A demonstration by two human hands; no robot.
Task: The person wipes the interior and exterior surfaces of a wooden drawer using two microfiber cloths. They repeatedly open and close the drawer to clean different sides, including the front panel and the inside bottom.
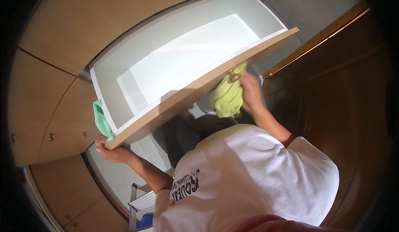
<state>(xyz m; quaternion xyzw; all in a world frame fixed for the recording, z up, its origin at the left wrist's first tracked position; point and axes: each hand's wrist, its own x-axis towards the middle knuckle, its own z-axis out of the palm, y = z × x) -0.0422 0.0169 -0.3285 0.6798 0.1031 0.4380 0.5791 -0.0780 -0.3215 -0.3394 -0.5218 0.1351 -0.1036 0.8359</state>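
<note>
Before me a white-lined drawer is pulled out, and no item shows inside it. At the left end of its wooden front, my left hand curls around the corner. A mint-green cloth emerges from that hand and lies against the drawer's outer left side. My right hand, slightly blurred, holds a crumpled yellow-green cloth against the face of the drawer front. This cloth wraps around the area of a round wooden knob. Part of the right hand's fingers is hidden.
Wooden cabinet doors with small knobs stand at the left. A metal step ladder is behind my left elbow, with a blue object by it. Dark brown panelling fills the right side. My legs are beneath the drawer front.
</note>
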